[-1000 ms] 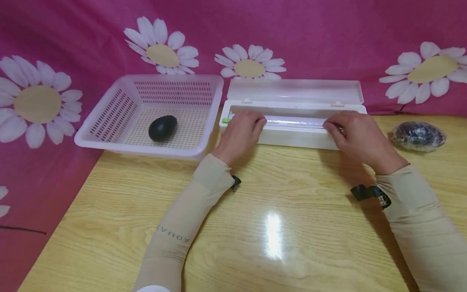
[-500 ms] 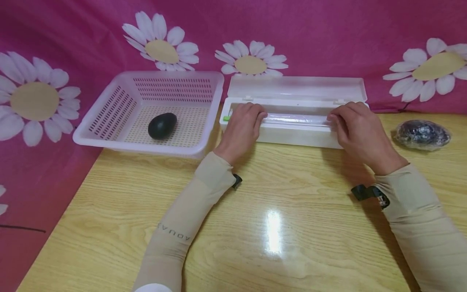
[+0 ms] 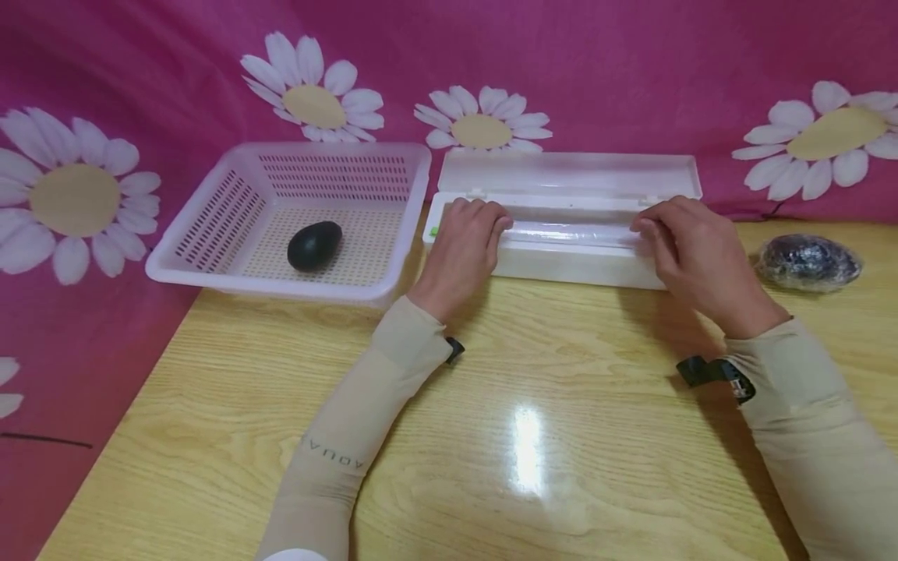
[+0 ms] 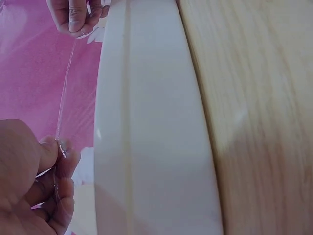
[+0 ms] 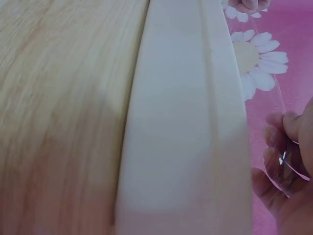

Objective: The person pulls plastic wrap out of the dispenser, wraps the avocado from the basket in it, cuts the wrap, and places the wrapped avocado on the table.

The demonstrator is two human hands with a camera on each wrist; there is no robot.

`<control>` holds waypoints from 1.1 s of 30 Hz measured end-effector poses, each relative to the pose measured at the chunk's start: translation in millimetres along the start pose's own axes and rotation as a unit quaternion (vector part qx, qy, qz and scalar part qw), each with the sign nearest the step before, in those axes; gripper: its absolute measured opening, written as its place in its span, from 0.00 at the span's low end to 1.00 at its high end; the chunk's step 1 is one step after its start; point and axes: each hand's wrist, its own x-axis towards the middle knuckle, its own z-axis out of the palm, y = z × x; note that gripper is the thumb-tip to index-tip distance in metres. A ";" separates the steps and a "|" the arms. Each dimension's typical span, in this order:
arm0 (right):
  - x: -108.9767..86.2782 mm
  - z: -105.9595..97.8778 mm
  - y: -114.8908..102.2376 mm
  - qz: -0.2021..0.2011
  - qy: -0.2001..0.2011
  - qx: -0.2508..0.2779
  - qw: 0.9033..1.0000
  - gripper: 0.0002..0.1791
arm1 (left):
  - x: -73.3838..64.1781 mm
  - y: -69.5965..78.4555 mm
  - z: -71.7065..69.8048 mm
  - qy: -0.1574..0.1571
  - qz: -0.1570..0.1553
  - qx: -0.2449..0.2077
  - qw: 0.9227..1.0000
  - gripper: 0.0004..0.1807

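A long white cling film dispenser (image 3: 582, 267) stands on the table with its hinged lid (image 3: 568, 173) raised at the back. At its left end, my left hand (image 3: 459, 253) pinches the edge of the cling film (image 3: 571, 234) between thumb and fingers. My right hand (image 3: 701, 261) pinches the same edge near the right end. In the left wrist view the clear film (image 4: 63, 90) runs taut between the two hands, above the dispenser's front wall (image 4: 151, 117). The roll is mostly hidden behind the film and hands.
Left of the dispenser is a white slotted plastic basket (image 3: 281, 287) holding a dark egg-shaped item (image 3: 314, 246), perhaps an avocado or eggplant. A similar dark item wrapped in film (image 3: 810, 263) lies right of my right hand. A flowered pink cloth (image 3: 596, 70) hangs behind the wooden table (image 3: 561, 374).
Both hands have risen slightly with the film edge between them, and the right hand has shifted a little to the right. The basket and the wrapped item have stayed in place.
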 end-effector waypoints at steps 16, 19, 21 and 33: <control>-1.7 -12.3 -10.1 -0.035 0.045 0.005 0.998 0.07 | -5.4 11.7 -17.3 0.049 0.032 0.000 0.998 0.15; -1.4 -15.2 -12.6 -0.044 0.057 0.003 0.997 0.06 | -7.3 14.1 -21.2 0.069 0.043 -0.001 0.997 0.15; -1.2 -16.0 -14.2 -0.051 0.071 0.006 0.996 0.06 | -8.3 15.3 -23.2 0.081 0.049 0.001 0.996 0.14; 1.2 -25.1 -30.3 -0.062 0.151 0.023 0.986 0.04 | -10.8 26.5 -42.3 0.115 0.060 -0.002 0.992 0.14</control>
